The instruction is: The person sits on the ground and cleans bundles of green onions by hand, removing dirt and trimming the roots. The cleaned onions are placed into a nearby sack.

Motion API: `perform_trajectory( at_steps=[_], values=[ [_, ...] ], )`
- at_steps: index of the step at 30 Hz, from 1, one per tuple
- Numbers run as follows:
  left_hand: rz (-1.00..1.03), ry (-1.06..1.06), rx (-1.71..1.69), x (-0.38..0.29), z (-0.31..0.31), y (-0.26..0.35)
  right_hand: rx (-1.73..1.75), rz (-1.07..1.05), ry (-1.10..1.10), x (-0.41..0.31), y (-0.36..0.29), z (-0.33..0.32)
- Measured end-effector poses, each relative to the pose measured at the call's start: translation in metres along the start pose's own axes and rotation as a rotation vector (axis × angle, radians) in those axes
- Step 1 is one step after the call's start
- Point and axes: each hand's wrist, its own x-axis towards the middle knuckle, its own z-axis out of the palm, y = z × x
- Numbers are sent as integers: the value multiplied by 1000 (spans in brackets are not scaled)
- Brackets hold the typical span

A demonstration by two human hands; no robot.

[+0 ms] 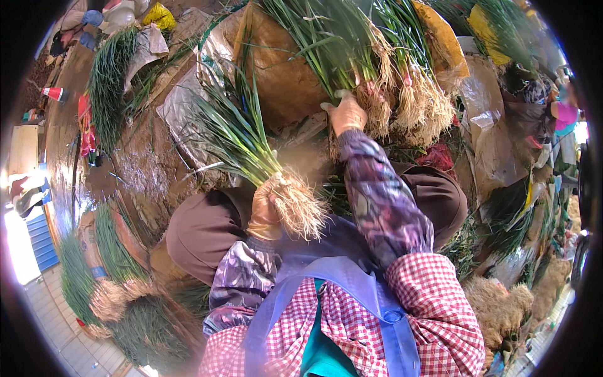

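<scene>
My left hand [263, 213], in a thin orange-tan glove, grips a bunch of green onions [258, 162] just at its root end. The pale, stringy roots [301, 205] hang towards my lap, and the green leaves fan out to the upper left. My right hand [347, 115], gloved alike, reaches forward to a heap of green onions [330, 42]. Its thumb sticks out to the left, while its fingertips are among the stems beside the reddish bulbs and roots [374, 101]. Whether those fingers close on any stems is hidden.
A brown sheet [282, 70] lies under the heap, beside a yellow-orange sheet [443, 42]. More green onions stand at the left [110, 89] and lower left [118, 254]. Root clumps [499, 311] lie at the lower right. A person [563, 113] is at the far right.
</scene>
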Motion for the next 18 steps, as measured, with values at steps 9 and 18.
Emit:
perform_trajectory(
  at_steps=[9, 18],
  values=[
    [-230, 99, -315, 8, -5, 4, 245, -262, -1207, -56, 8, -1],
    [-105, 83, -273, 5, 7, 11, -430, -654, -347, -93, 2, 43]
  ],
)
